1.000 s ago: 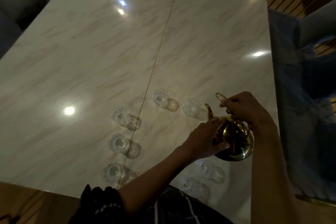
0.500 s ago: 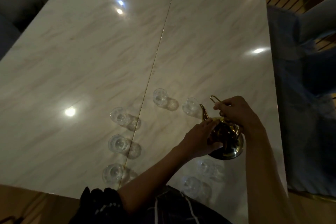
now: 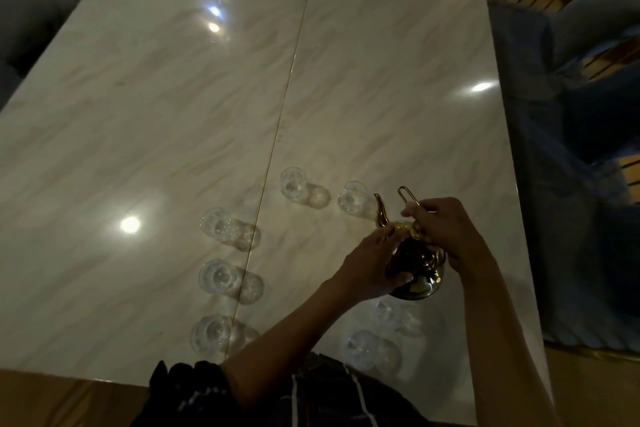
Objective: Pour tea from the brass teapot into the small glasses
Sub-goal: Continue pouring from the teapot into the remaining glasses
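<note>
The brass teapot [image 3: 420, 279] is tilted over the marble table [image 3: 173, 121], its spout [image 3: 380, 213] close to a small glass [image 3: 352, 198]. My right hand [image 3: 446, 232] grips the wire handle [image 3: 407, 194]. My left hand [image 3: 372, 263] presses on the pot's body and lid. A second glass [image 3: 292, 181] stands left of the first. Three glasses [image 3: 216, 226] [image 3: 218, 277] [image 3: 211, 333] line up at the left. Two more glasses [image 3: 389, 312] [image 3: 362, 345] sit near me, below the pot. I cannot tell whether tea is flowing.
A gold seam [image 3: 287, 107] runs down the table's middle. A metal-framed chair with blue cloth [image 3: 540, 55] stands along the right edge. A grey sofa [image 3: 27, 3] is at the far left. Dark clothing [image 3: 277, 399] covers my lap.
Both hands have carried the teapot up and to the left, bringing its spout nearer the glass. The pot is tilted more than before.
</note>
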